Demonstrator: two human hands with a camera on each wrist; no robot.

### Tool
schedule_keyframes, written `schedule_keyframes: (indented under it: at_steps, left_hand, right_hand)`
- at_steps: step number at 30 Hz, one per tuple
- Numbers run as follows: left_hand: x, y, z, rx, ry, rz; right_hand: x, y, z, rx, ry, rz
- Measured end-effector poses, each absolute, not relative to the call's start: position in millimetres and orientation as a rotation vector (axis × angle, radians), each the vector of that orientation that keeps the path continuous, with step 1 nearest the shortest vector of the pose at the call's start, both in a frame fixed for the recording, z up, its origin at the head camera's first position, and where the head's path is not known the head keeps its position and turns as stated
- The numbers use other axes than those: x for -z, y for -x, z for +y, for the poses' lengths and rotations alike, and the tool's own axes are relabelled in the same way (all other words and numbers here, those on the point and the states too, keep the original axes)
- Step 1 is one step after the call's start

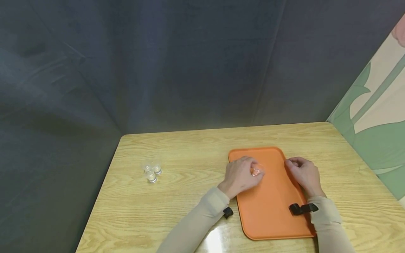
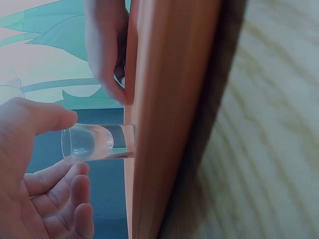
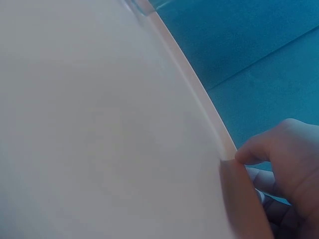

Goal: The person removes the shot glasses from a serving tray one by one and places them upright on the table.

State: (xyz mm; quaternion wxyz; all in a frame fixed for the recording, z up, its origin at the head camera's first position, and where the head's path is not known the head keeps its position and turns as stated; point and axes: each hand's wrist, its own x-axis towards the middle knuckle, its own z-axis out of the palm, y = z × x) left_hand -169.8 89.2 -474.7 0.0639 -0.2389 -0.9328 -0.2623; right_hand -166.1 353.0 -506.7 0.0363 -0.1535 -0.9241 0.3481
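An orange tray (image 1: 269, 211) lies on the wooden table. My left hand (image 1: 242, 175) is over its far left part, with thumb and forefinger at either side of a small clear shot glass (image 1: 257, 170). In the left wrist view the shot glass (image 2: 97, 142) stands with its base at the tray (image 2: 159, 114), thumb and forefinger by its rim, other fingers curled. My right hand (image 1: 304, 175) grips the tray's right edge, its thumb (image 3: 251, 149) on the rim in the right wrist view; its other fingers are partly hidden outside the edge.
Several small clear glasses (image 1: 152, 175) stand close together on the left of the table (image 1: 186, 161). Dark curtains (image 1: 202, 70) hang behind and to the left. A patterned wall (image 1: 379, 123) borders the right side.
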Motion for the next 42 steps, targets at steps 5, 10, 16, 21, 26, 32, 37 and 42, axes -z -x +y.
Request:
schedule_keyframes:
  at_steps: [5, 10, 16, 21, 26, 32, 37, 42]
  left_hand:
    - [474.2, 171.0, 80.1, 0.852, 0.712, -2.813]
    - [472.0, 172.8, 69.8, 0.865, 0.7, -2.829]
    - [463.8, 175.8, 55.3, 0.9, 0.683, -2.815]
    - [457.1, 176.2, 43.6, 0.92, 0.68, -2.791]
    - [453.5, 176.6, 32.2, 0.93, 0.662, -2.775]
    - [452.2, 176.6, 20.8, 0.923, 0.65, -2.759]
    - [453.9, 176.6, 11.8, 0.943, 0.645, -2.738]
    - [454.2, 176.4, 3.2, 0.966, 0.64, -2.725]
  right_hand:
    - [506.6, 164.9, 352.7, -1.06, 0.447, -2.831]
    - [505.8, 163.7, 352.1, -1.062, 0.43, -2.827]
    - [505.4, 163.6, 351.6, -1.071, 0.444, -2.831]
    - [505.1, 164.9, 351.6, -1.068, 0.437, -2.827]
    - [504.7, 165.9, 351.6, -1.073, 0.436, -2.828]
    - [505.3, 165.7, 352.4, -1.077, 0.439, -2.825]
    - [505.4, 164.8, 352.3, -1.071, 0.437, -2.821]
    - [505.6, 164.8, 352.7, -1.069, 0.449, -2.825]
